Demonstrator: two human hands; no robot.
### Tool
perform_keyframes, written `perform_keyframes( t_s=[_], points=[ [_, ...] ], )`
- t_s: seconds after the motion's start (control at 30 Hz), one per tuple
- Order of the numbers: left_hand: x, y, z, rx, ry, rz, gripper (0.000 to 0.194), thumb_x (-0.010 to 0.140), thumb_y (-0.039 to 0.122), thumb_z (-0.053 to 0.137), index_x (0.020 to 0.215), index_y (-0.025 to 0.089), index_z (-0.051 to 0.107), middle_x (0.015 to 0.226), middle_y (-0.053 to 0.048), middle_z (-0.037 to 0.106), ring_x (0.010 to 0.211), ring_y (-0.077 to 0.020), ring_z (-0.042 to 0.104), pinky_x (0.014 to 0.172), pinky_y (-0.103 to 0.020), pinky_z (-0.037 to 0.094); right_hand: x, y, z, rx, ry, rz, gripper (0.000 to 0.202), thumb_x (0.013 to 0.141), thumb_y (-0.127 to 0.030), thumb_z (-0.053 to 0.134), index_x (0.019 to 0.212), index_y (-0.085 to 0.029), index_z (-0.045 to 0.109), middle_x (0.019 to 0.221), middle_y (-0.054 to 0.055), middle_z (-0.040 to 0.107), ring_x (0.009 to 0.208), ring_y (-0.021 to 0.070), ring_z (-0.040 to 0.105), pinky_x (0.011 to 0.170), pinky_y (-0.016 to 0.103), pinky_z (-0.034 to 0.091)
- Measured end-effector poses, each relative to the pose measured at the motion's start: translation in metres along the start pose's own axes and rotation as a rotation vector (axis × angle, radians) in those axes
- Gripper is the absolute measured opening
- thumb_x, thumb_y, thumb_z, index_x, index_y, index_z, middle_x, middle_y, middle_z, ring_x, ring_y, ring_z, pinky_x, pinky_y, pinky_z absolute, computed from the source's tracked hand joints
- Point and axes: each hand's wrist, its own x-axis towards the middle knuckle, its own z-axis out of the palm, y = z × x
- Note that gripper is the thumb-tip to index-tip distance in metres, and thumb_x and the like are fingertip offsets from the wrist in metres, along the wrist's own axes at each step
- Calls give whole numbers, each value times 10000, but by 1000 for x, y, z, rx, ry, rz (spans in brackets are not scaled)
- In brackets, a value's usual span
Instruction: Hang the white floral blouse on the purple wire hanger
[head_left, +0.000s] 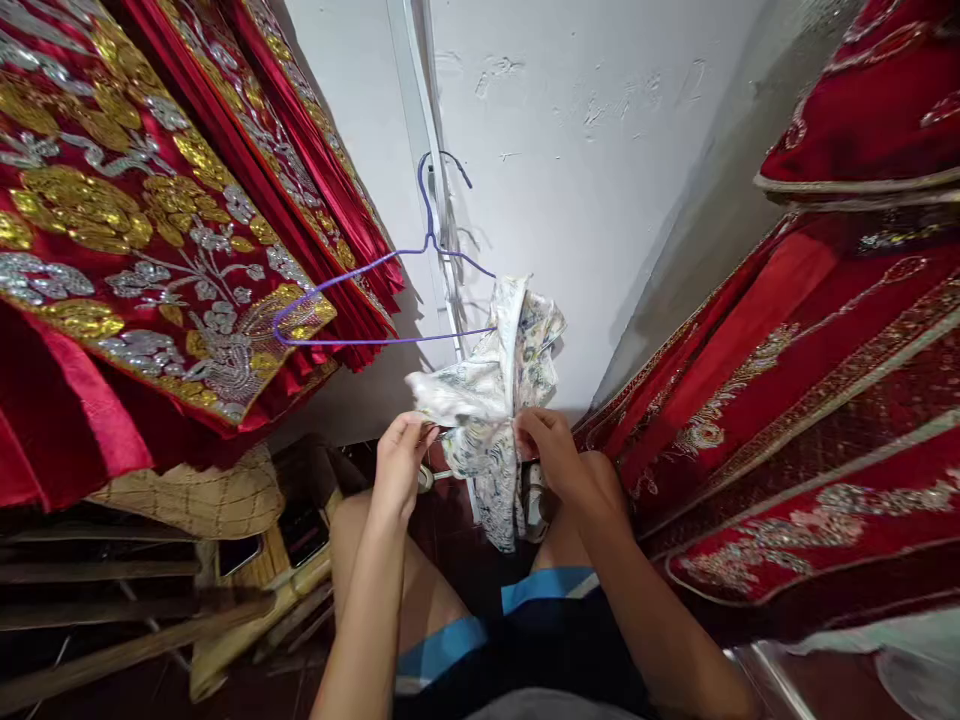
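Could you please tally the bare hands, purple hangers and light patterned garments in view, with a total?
Bare hands: 2 (left hand, right hand)
Purple hanger: 1
Light patterned garment: 1
Total: 4

The hanger (pixel 430 238) is before me, in front of the wall (pixel 600 200). The cloth (pixel 499 395) covers its right end and hangs down between my left hand (pixel 405 440) and right hand (pixel 551 440), above the floor. Hanging garments (pixel 135 220) flank it at left, draped garments (pixel 787 400) at right. A wooden frame (pixel 262 620) lies left of my legs (pixel 420 570), below the left-side garments.
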Motion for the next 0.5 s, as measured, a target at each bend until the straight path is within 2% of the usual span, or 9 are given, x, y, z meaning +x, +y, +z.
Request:
perform_keyframes(
  t_s=[0.1,0.17,0.23,0.3,0.37,0.43,0.5],
  points=[
    [-16,24,29,116,-137,188,308,845,483,691,817,183,624,857,-20,609,831,-150,561,841,-265,464,-8,10,-19,-223,125,17,347,762,-355,565,490,-226,394,485,-50,332,487,119,316,499,281,239],
    [-27,40,49,207,-246,279,271,908,454,628,856,188,630,876,-28,617,830,-155,562,802,-258,461,-7,10,-24,-299,162,-5,339,786,-391,572,520,-226,442,521,-33,395,543,143,394,540,285,309],
    [-38,53,68,296,-373,340,239,942,416,594,877,190,634,868,-32,615,812,-158,564,764,-260,459,-2,5,-21,-283,130,-44,321,838,-459,559,618,-226,543,628,1,533,685,191,519,652,308,415],
    [-46,61,82,369,-484,404,197,965,363,567,908,194,651,880,-38,616,830,-164,574,776,-271,459,5,-5,-15,-152,-15,-17,360,871,-559,537,735,-234,609,768,31,637,853,232,591,768,334,469],
    [-47,64,88,459,-531,480,175,978,314,546,943,202,675,916,-47,622,872,-171,582,812,-282,453,12,-18,-8,31,-215,111,498,858,-699,483,764,-231,623,798,56,665,898,251,623,761,338,495],
    [-41,64,85,570,-497,534,168,972,298,556,954,208,696,966,-57,626,928,-179,584,856,-292,443,18,-33,-4,147,-413,258,617,818,-796,442,716,-212,615,719,69,648,824,251,640,671,325,498],
    [-32,63,74,652,-425,533,156,942,324,606,1007,216,698,1052,-66,621,1015,-194,577,920,-302,430,21,-49,-4,118,-609,318,566,784,-747,567,690,-190,615,665,52,630,747,221,630,634,301,485]
  ],
)
